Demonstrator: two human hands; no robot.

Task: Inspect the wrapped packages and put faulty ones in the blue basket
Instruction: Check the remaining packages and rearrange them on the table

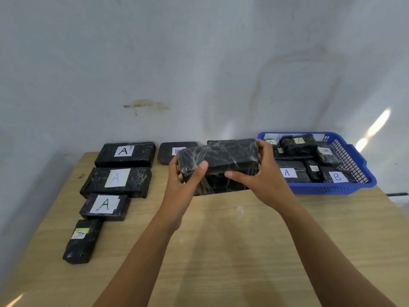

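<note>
I hold a black package wrapped in clear film [221, 160] above the wooden table [221, 240], no label showing on its visible faces. My left hand [183, 180] grips its left end, thumb on the front face. My right hand [261, 176] grips its right end. The blue basket [354, 171] stands at the back right, just right of the held package, with several black labelled packages inside. Behind the held package lie a black package with a partly hidden label [172, 151] and another black package [219, 141], mostly hidden.
Down the table's left side lie several black packages labelled A: one at the back [125, 154], a larger one [116, 181], a smaller one [105, 206] and a narrow one [83, 240]. A pale wall rises right behind the table.
</note>
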